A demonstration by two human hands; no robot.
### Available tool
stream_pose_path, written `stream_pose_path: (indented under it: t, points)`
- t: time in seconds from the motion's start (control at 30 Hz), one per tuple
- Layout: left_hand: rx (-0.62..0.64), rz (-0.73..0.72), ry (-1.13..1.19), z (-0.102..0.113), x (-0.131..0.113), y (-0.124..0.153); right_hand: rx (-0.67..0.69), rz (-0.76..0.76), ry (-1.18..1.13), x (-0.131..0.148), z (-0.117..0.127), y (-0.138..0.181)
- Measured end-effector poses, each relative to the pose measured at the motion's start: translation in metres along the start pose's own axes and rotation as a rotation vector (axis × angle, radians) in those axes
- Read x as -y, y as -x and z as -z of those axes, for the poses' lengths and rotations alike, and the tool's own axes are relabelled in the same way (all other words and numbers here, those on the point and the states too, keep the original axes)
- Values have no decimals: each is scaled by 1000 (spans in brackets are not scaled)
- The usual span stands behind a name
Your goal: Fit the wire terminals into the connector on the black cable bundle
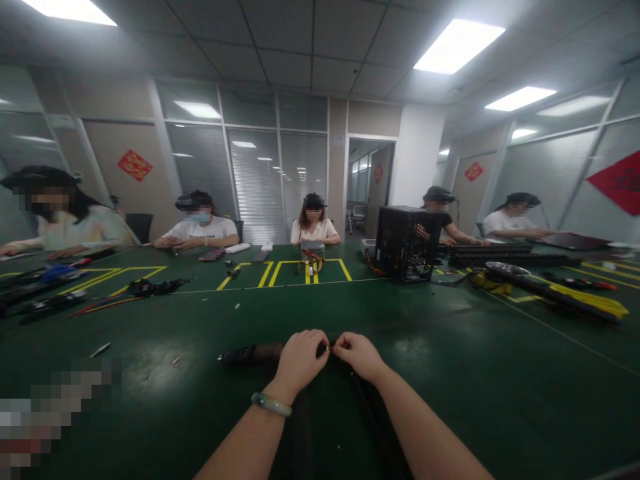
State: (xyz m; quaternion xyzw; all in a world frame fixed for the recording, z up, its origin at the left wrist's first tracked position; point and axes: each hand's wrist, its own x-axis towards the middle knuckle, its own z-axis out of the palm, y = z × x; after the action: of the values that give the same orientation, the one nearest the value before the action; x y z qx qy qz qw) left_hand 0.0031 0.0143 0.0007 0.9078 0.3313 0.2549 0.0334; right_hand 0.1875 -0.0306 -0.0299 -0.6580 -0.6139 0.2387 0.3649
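Observation:
My left hand [303, 357] is closed in a pinch around a small black piece [323, 348] with a bright coppery tip; it may be a cable end, but most of it is hidden by the fingers. Facing it, my right hand [360, 357] pinches close against that tip, and what lies between its fingertips is too small to make out. A dark cylindrical tool [250, 355] with a metal nose lies on the table just left of my left hand. Below my right hand, a black cable or strip [373, 420] runs toward me.
The green table [200, 413] carries a black computer case [404, 243], a power supply with wires [313, 252], cable bundles [150, 287] and a long black-and-yellow tool [560, 297]. A thin metal piece [101, 350] lies at left. Several people sit across the table.

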Motion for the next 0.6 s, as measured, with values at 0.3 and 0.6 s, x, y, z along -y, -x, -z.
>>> stream_pose_path:
  t: [0.3,0.6]
  points:
    - [2,59,-6,-11,1,-1,60,55,27,-17,1,-16]
    - [-27,66,11,-14,-2,-1,103,77,56,-16,4,-15]
